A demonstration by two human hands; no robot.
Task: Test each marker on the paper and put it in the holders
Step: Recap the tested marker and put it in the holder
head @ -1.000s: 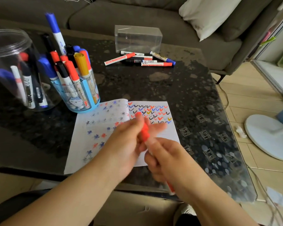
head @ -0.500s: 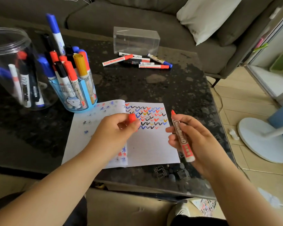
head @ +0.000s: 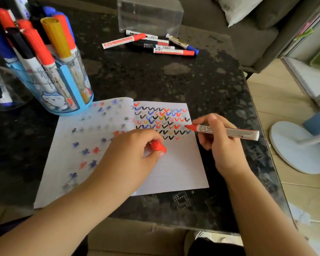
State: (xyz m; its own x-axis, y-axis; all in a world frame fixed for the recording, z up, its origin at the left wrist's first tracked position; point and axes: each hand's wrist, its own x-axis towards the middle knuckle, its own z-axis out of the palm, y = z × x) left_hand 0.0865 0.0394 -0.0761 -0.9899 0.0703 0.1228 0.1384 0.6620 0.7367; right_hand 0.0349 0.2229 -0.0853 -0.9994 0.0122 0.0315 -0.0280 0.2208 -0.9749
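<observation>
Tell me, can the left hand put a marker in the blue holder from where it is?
Probably yes. The left hand rests on the paper, gripping the red cap, and the blue holder stands just beyond the paper's far left corner. Nothing lies between them, though the holder already looks crowded.

Right hand (head: 222,143) gripping an uncapped red marker (head: 227,131), tip touching the paper (head: 174,172) at the right end of the rows of coloured check marks. Left hand (head: 135,150) resting on the paper below those rows, pinching the red cap (head: 158,146). Beyond the paper's far left corner, a blue holder (head: 67,93) filled with capped markers, a clear jar (head: 0,89) further left; beyond the paper's far edge, loose markers (head: 155,43) lying before a clear box (head: 150,15).
</observation>
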